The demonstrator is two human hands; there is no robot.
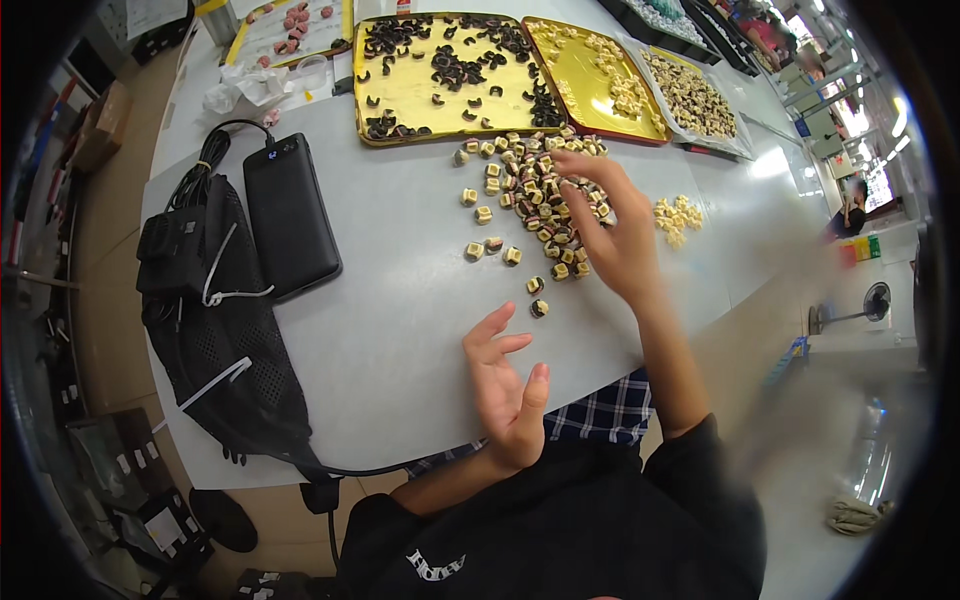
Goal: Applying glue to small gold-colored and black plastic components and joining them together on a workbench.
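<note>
Your right hand (610, 235) reaches over the pile of small cube-like pieces (535, 200), fingers loosely curled on its far edge; pinch not discernible. The pile's long axis runs from the yellow tray (400, 95) toward you. Left hand (505, 385) open, fingers spread, empty.

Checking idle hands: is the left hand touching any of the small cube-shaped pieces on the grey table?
Apart. Head view shows the left hand open, bare table between it and the nearest pieces.

Pile of small parts (530, 205) on table (400, 330), trays (450, 75) behind it, power bank (290, 215) and pouch (215, 320) left
</note>
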